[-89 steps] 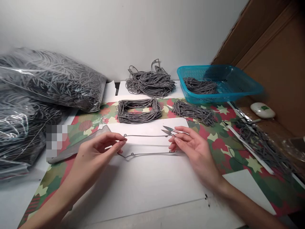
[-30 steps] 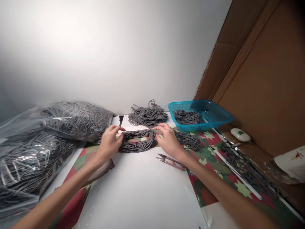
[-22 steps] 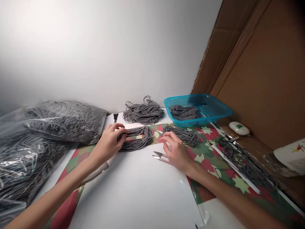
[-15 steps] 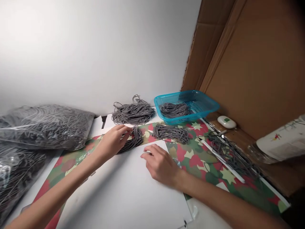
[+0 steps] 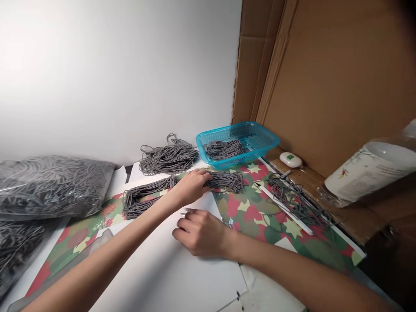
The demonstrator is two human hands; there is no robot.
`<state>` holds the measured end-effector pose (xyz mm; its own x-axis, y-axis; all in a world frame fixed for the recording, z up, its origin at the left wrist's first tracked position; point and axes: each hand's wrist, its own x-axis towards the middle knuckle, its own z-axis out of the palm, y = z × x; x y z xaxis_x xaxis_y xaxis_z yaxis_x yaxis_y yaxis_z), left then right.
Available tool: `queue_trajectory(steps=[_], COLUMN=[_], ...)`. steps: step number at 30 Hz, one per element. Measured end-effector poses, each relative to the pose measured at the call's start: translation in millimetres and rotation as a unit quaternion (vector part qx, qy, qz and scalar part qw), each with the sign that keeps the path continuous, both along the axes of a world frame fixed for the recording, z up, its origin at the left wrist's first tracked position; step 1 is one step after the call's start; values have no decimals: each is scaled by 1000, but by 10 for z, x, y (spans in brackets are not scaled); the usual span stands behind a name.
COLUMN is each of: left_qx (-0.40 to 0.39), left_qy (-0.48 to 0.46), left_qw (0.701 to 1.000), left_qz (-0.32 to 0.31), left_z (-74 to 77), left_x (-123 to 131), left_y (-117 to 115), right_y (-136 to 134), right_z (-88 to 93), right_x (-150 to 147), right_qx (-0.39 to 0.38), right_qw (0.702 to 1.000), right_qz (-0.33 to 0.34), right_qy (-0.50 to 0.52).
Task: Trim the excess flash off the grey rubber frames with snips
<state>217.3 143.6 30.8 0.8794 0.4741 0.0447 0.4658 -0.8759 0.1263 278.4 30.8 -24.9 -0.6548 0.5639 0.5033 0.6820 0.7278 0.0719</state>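
My left hand (image 5: 193, 186) reaches over the mat to the near right bundle of grey cords (image 5: 229, 181), its fingers and thumb closed around the left end. To its left lies another grey cord bundle (image 5: 139, 206), bent into a loop and partly behind my forearm. My right hand (image 5: 203, 232) rests over a white board (image 5: 169, 268), fingers curled in. A thin pointed metal tool (image 5: 187, 210) sticks out from between these fingers; the rest of it is hidden, so its kind cannot be made out.
Behind stand a loose cord heap (image 5: 169, 156) and a blue basket (image 5: 260, 149) with cords inside. Clear bags of cords (image 5: 55, 184) fill the left. On the right are a white pen (image 5: 286, 208), scattered cords (image 5: 299, 199), a white case (image 5: 290, 160) and a white cup (image 5: 367, 173).
My left hand has moved right, from the left cord bundle to the right one. The camera view has turned slightly right. My right hand stays over the board, the tool's tip now showing.
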Motion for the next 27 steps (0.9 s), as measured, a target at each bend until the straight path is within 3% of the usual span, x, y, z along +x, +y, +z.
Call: queue_trajectory(steps=[7, 12, 17, 23, 27], left_qx=[4, -21, -55, -92, -118], left_qy=[20, 39, 80, 70, 1], left_qw=[1000, 999, 995, 993, 993], left_qz=[19, -11, -1, 4, -7], left_z=[75, 146, 129, 42, 115], left_x=[24, 358, 606, 538, 459], left_y=[-31, -206, -266, -228, -210], right_y=[6, -22, -28, -22, -35], right_z=[31, 54, 58, 54, 50], right_x=[7, 22, 25, 31, 38], right_qx=[-13, -20, -25, -29, -28], right_qw=[1000, 1000, 999, 999, 999], right_qz=[3, -1, -11, -4, -3], right_qy=[-10, -21, -30, -31, -27])
